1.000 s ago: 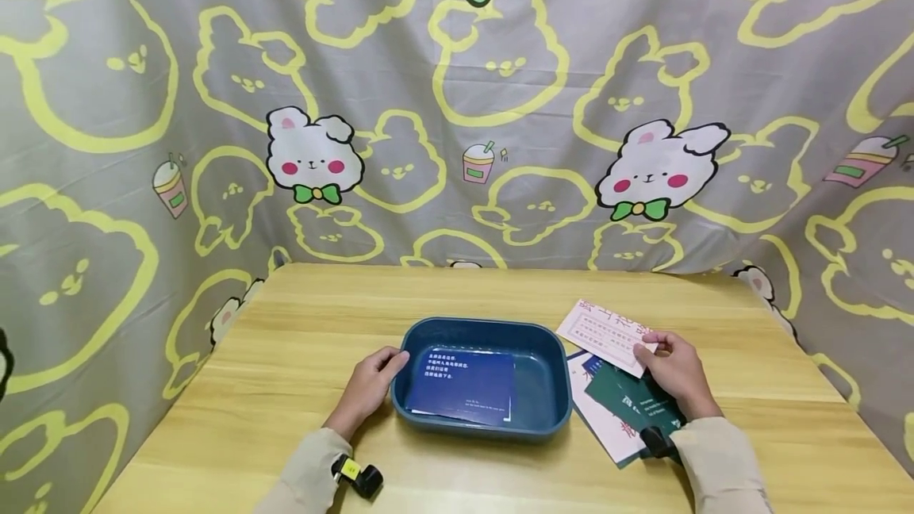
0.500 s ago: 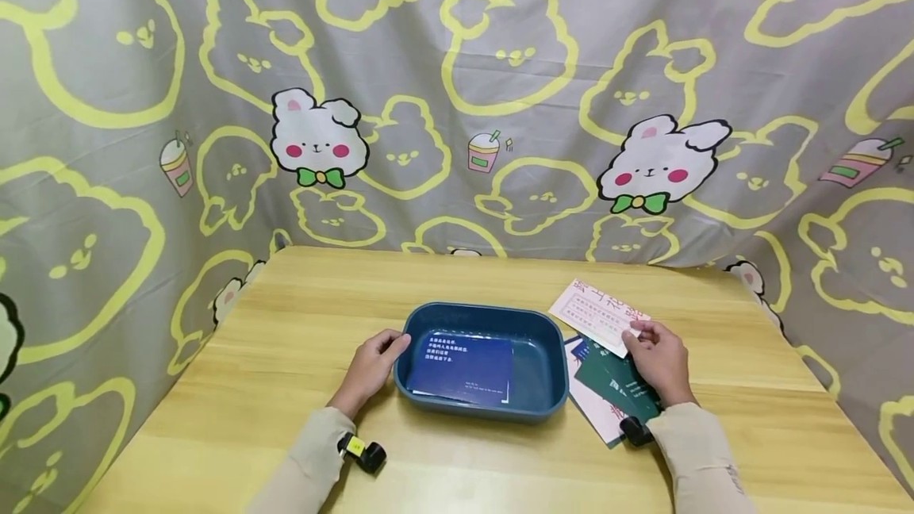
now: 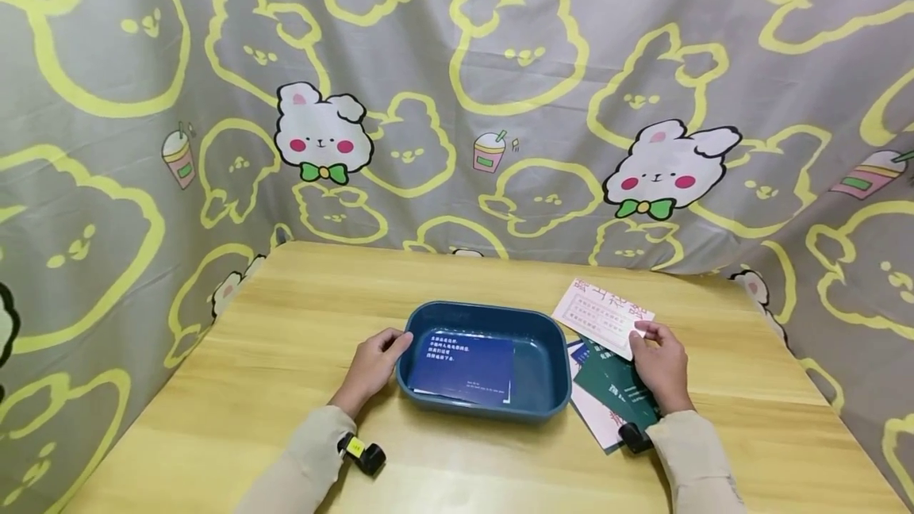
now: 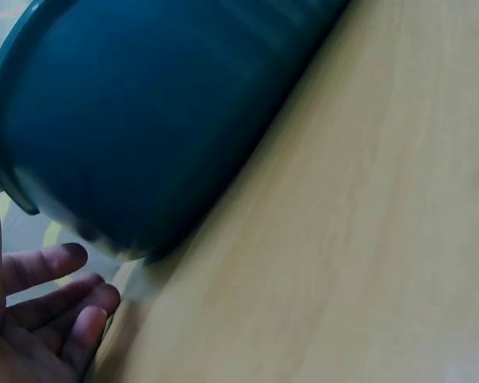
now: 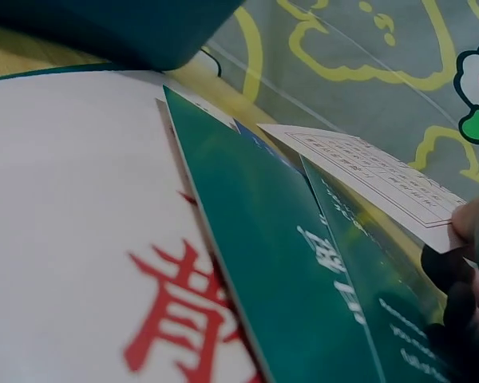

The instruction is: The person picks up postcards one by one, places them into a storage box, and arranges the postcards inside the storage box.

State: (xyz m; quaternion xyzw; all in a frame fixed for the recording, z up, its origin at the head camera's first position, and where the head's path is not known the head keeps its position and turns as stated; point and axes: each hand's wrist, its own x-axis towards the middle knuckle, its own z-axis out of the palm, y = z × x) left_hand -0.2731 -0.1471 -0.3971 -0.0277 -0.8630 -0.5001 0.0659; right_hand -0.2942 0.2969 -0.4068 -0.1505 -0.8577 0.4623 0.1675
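Note:
A dark blue plastic basin (image 3: 493,411) sits on the table with a navy postcard (image 3: 464,371) lying in its left part, white writing upward. My left hand (image 3: 373,363) holds the basin's left rim, thumb on top; in the left wrist view its other fingers (image 4: 56,303) hang loosely curled below the rim. My right hand (image 3: 662,363) pinches a pale pink postcard (image 3: 603,316) with red characters by its near right corner, tilted above a fanned pile. Green postcards (image 3: 617,387) and a pink one with red characters (image 3: 596,419) show in that pile, right of the basin.
The wooden table (image 3: 214,387) reaches back to a grey patterned curtain (image 3: 407,38), which also hangs along both sides. A black wrist camera (image 3: 367,457) is strapped at the left sleeve, another black device (image 3: 634,438) at the right sleeve, close over the pile.
The head view has tilted down a little, so everything sits higher in it. My right hand has shifted slightly left with the pink postcard. My left hand stays at the basin's rim.

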